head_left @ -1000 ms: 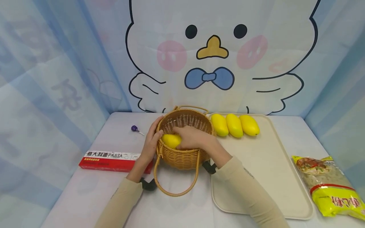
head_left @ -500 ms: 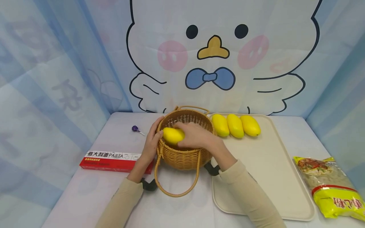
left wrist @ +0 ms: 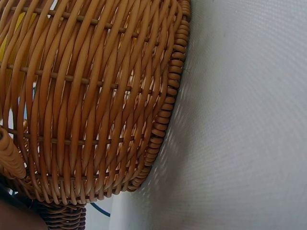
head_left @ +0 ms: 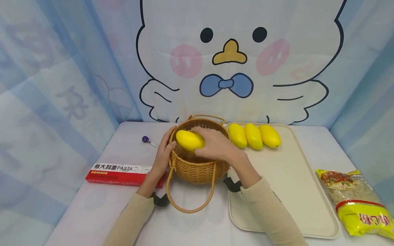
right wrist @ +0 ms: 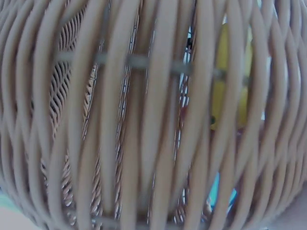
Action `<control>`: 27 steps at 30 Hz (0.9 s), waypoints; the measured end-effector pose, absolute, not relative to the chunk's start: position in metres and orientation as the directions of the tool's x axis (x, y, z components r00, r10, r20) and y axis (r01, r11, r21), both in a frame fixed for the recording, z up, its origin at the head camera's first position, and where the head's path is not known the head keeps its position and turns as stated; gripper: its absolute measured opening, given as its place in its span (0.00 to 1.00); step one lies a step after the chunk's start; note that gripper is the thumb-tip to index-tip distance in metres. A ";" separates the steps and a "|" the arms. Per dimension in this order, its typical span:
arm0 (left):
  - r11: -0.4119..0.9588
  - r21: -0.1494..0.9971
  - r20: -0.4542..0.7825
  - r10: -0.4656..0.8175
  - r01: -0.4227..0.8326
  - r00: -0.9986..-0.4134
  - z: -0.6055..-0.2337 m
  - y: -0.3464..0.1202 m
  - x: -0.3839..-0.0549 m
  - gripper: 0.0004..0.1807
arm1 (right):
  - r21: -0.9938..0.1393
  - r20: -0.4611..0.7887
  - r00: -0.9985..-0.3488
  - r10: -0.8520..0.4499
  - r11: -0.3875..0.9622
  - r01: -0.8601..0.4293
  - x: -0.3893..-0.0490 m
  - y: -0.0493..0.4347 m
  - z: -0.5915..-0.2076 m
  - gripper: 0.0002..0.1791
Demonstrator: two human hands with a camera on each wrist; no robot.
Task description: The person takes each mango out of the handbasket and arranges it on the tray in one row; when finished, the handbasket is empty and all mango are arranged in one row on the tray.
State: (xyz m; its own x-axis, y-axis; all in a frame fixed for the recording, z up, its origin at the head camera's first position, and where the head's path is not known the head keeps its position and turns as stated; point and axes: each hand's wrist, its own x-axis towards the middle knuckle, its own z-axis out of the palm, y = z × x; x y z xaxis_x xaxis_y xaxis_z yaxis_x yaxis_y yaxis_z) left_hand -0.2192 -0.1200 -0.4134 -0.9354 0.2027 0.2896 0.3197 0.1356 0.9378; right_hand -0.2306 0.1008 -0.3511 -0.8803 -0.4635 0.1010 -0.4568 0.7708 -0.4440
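Note:
A round wicker basket stands on the table, one looped handle folded down toward me. My left hand holds its left rim, thumb at the edge and fingers along the outside. Over the basket's mouth, my right hand grips a yellow mango by its right end. The mango tilts, its left end higher. Much of the basket's inside is hidden by hand and mango. Close woven wicker fills most of the left wrist view. Something yellow shows through the basket's gaps in the right wrist view.
On the right lies a beige tray with three mangoes in a row along its far edge. A noodle bag is beyond it. Left of the basket are a red and white pasta box and a purple lollipop.
My right hand has lifted the mango from low inside the basket up to its mouth. My left hand stays on the rim, and the basket has hardly moved.

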 end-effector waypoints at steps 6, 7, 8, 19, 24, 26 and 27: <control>0.126 0.941 0.287 0.194 0.315 -0.938 -0.414 -0.121 -0.220 0.31 | -0.464 0.195 -0.870 -0.454 0.738 -0.489 -0.229 0.112 -0.351 0.39; 0.127 0.941 0.287 0.194 0.314 -0.938 -0.414 -0.121 -0.220 0.31 | -0.471 0.209 -0.868 -0.450 0.732 -0.493 -0.229 0.114 -0.351 0.39; 0.126 0.941 0.286 0.195 0.313 -0.938 -0.414 -0.121 -0.220 0.31 | -0.477 0.220 -0.868 -0.444 0.728 -0.493 -0.228 0.116 -0.351 0.39; 0.119 0.946 0.276 0.195 0.302 -0.941 -0.415 -0.121 -0.220 0.31 | -0.538 0.305 -0.878 -0.368 0.695 -0.478 -0.218 0.140 -0.349 0.40; 0.114 0.946 0.279 0.197 0.305 -0.940 -0.416 -0.120 -0.220 0.31 | -0.547 0.364 -0.875 -0.319 0.687 -0.478 -0.216 0.150 -0.352 0.40; 0.112 0.945 0.282 0.197 0.308 -0.939 -0.415 -0.120 -0.219 0.31 | -0.556 0.390 -0.871 -0.299 0.677 -0.482 -0.216 0.155 -0.353 0.40; 0.109 0.945 0.284 0.197 0.309 -0.938 -0.415 -0.120 -0.220 0.31 | -0.562 0.402 -0.869 -0.288 0.671 -0.483 -0.215 0.157 -0.353 0.40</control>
State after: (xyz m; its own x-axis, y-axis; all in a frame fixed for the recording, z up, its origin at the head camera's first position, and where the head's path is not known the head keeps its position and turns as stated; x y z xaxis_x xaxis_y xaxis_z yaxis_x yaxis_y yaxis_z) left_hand -0.2197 -0.1202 -0.4151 -0.9384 0.1966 0.2843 0.3090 0.1088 0.9448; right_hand -0.2153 0.1572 -0.3532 -0.8691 -0.2885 0.4019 -0.4829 0.6713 -0.5623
